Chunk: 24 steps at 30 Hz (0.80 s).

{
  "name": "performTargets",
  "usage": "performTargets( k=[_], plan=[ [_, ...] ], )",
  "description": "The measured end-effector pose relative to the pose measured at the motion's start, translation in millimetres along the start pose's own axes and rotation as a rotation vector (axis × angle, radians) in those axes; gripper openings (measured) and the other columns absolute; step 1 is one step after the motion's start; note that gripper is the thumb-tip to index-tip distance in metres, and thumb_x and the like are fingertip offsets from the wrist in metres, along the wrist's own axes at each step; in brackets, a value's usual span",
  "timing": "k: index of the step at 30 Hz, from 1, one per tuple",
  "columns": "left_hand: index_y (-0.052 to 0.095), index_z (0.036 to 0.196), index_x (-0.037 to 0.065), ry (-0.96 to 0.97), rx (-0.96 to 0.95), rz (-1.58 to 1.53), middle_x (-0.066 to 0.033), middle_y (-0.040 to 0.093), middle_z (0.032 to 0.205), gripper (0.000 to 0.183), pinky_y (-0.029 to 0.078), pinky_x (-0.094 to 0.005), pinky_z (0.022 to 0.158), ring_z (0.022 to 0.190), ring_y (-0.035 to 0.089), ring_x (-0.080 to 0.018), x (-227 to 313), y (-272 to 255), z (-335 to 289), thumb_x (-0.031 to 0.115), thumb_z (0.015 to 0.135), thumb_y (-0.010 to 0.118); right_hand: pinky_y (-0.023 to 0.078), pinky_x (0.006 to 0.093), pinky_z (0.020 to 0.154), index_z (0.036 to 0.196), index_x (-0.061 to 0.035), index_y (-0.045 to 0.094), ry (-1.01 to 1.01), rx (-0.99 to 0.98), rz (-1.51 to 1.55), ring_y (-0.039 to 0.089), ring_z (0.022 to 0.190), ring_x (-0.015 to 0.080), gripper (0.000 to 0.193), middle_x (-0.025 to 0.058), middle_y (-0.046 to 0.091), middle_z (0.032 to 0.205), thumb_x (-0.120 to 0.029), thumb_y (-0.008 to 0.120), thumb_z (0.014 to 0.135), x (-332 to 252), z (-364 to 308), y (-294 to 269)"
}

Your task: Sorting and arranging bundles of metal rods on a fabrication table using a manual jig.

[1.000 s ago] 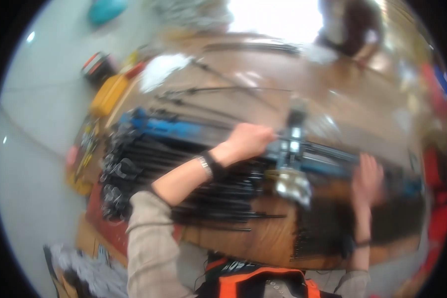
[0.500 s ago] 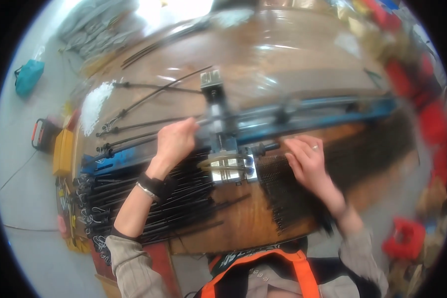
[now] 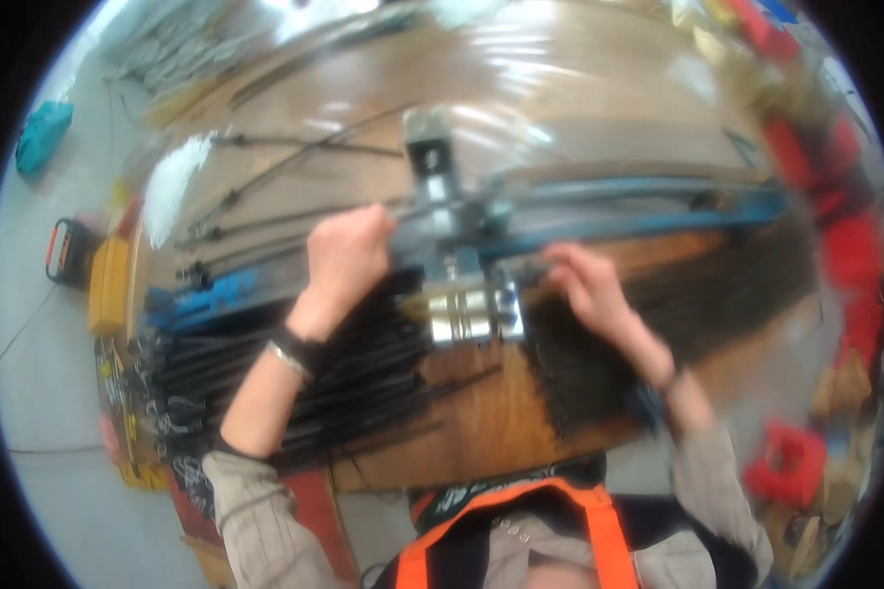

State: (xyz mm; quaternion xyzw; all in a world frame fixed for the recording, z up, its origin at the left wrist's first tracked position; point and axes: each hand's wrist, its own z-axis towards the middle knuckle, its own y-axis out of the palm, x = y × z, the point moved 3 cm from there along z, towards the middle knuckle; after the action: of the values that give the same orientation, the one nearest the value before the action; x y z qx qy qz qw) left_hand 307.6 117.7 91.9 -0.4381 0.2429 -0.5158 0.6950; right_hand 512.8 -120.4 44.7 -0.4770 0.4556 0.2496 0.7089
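A long blue metal rail (image 3: 638,211) runs across a wooden workbench (image 3: 481,422), with a grey and silver block-shaped carriage (image 3: 462,285) mounted on it at the middle. My left hand (image 3: 346,257) is closed on the rail just left of the carriage. My right hand (image 3: 584,285) rests with fingers bent on the rail's near edge, right of the carriage, over a pile of thin black rods (image 3: 648,324). The picture is blurred, so the right hand's grip is unclear.
More black rods (image 3: 295,393) lie in a heap under my left forearm. Long dark bars (image 3: 295,187) lie on the bench beyond the rail. A yellow case (image 3: 108,285) and tools sit on the floor at left, red objects (image 3: 855,255) at right.
The view has swung and closed in on the bench. My right hand moved from the black rods up to the rail beside the carriage. My left hand kept its hold on the rail.
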Motion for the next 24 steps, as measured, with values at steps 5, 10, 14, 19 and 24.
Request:
performTargets(
  k=[5,10,14,19,24],
  plan=[
    [0.06,0.087,0.01,0.169,0.015,0.063,-0.0084,0.063,0.076,0.01,0.049,-0.041,0.059,0.068,0.063,-0.0292,-11,-1,20,0.02,0.088,0.063,0.052,0.0402,0.081,0.11,-0.0029,0.065,-0.093,-0.352,-0.164,0.064,0.097,0.035,0.029,0.0154,0.068,0.104,-0.012,0.073,0.084,0,0,2],
    [0.061,0.087,0.011,0.239,0.2,0.233,-0.0048,0.062,0.077,0.011,0.047,-0.0424,0.07,0.077,0.063,-0.0263,-61,-25,-10,0.021,0.086,0.065,0.05,0.041,0.076,0.102,-0.0013,0.066,-0.492,-0.157,-0.49,0.061,0.088,0.0336,0.026,0.0135,0.065,0.093,-0.014,0.075,0.081,-21,-38,15],
    [0.063,0.086,0.013,0.003,0.025,0.338,-0.0046,0.06,0.084,0.011,0.04,-0.0453,0.079,0.088,0.058,-0.0243,-44,-42,-69,0.023,0.084,0.068,0.047,0.0419,0.073,0.093,-0.0003,0.066,-0.432,-0.203,-0.469,0.057,0.085,0.034,0.022,0.0146,0.061,0.09,-0.016,0.075,0.08,-12,-40,18],
    [0.06,0.084,0.012,-0.098,-0.218,0.184,-0.0073,0.055,0.088,0.018,0.04,-0.0395,0.075,0.087,0.053,-0.0266,10,-44,-132,0.026,0.083,0.071,0.044,0.0397,0.063,0.082,-0.0015,0.068,-0.365,-0.151,-0.439,0.055,0.072,0.0309,0.012,0.012,0.055,0.076,-0.008,0.077,0.076,-16,-34,21],
    [0.057,0.085,0.011,-0.098,-0.221,0.182,-0.0066,0.053,0.087,0.02,0.041,-0.0365,0.074,0.087,0.052,-0.0253,0,-43,-136,0.026,0.083,0.07,0.043,0.0378,0.061,0.083,-0.0003,0.068,-0.32,-0.123,-0.395,0.054,0.069,0.03,0.009,0.0134,0.054,0.075,-0.006,0.074,0.079,-35,-38,22]
  ],
)
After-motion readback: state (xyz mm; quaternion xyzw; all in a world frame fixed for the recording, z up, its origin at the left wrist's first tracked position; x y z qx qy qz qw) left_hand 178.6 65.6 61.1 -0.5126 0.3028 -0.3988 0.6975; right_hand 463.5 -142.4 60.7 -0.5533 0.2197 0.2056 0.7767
